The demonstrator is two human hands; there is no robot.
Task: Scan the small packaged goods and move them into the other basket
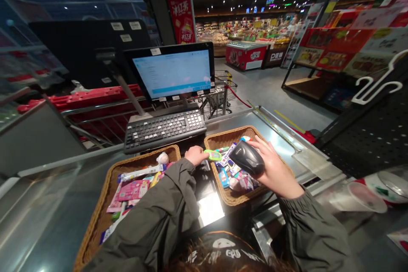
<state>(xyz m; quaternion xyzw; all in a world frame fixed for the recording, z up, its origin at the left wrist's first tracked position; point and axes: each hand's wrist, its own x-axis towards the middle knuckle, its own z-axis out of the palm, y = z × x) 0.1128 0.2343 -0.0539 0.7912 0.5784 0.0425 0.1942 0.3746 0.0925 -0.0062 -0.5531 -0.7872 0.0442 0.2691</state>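
Observation:
My right hand [274,165] is closed around a black barcode scanner [247,157], held over the right wicker basket [223,138] of small packets. My left hand [196,155] is closed on a small light-green packet [213,155], held between the two baskets with the scanner's head pointing toward it. The left wicker basket [105,195] holds several pink, white and blue packets. Both arms wear dark olive sleeves.
A black keyboard [164,129] and a lit monitor [174,72] stand behind the baskets on the steel checkout counter [280,142]. A scanner window [210,208] glows between the baskets. Shopping carts, red barriers and store shelves lie beyond. A clear cup [365,197] sits at right.

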